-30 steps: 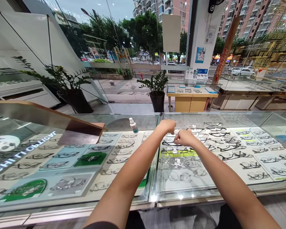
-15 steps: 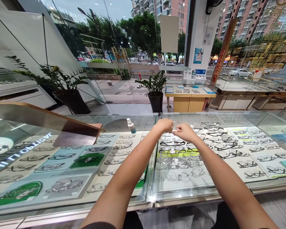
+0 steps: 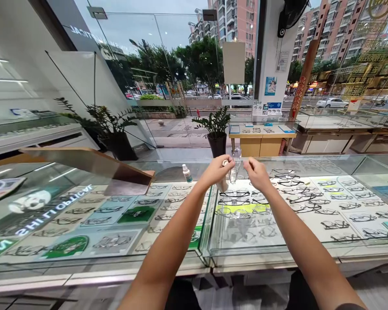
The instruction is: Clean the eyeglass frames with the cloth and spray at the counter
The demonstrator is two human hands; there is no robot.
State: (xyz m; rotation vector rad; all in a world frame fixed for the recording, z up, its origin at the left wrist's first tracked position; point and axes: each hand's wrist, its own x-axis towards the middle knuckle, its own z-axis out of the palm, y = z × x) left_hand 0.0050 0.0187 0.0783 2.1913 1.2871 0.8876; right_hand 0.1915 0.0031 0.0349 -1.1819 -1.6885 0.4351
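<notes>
Both my arms reach over a glass display counter (image 3: pixel 271 252) filled with rows of eyeglass frames (image 3: pixel 297 202). My left hand (image 3: pixel 217 170) is closed, lifted above the glass, and holds a pair of clear-framed glasses (image 3: pixel 235 165) that hang upright from its fingers. A pale cloth-like piece (image 3: pixel 223 186) hangs below that hand. My right hand (image 3: pixel 257 173) is just right of the glasses, its fingers pinched together. Whether they grip a thin part of the frame is too small to tell.
A small white spray bottle (image 3: pixel 187 173) stands on the glass left of my hands. A tilted wood-backed mirror (image 3: pixel 113 170) sits on the left counter. Beyond the counter are potted plants (image 3: pixel 217 129), another display table (image 3: pixel 261 137) and glass shopfront walls.
My hands have risen from the counter top and moved slightly apart, lifting the clear glasses off the glass. My view has tilted upward and shifted a little.
</notes>
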